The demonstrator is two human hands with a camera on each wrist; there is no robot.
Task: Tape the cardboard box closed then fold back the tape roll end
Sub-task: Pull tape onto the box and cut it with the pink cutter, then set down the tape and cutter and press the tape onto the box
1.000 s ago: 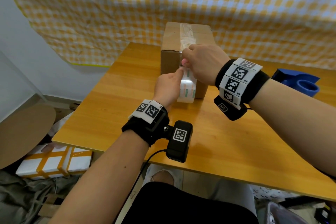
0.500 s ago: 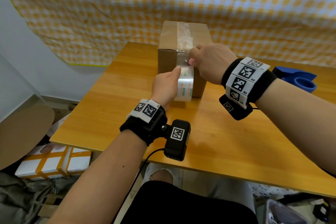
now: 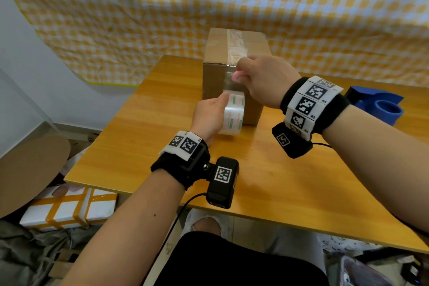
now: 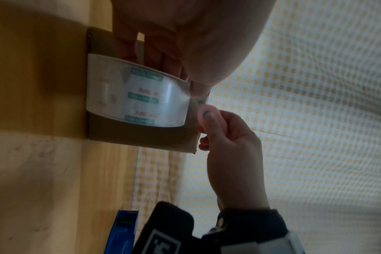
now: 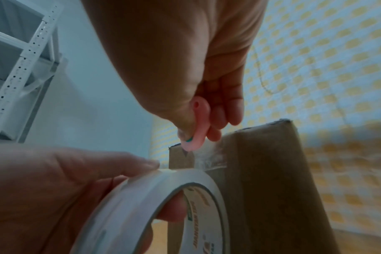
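Cardboard box [image 3: 232, 90] stands on wooden table [image 3: 290, 181], far side, clear tape strip [image 3: 235, 47] already along its top seam. Left hand [image 3: 210, 117] grips clear tape roll [image 3: 234, 115], fingers through the core, roll held against box's near face, just above the table. Right hand [image 3: 264, 82] pinches a small pink cutter [image 3: 236, 75] between thumb and fingers at the stretched tape near box's top front edge. Blue tape dispenser [image 3: 380, 105] sits on table far right, well apart from box.
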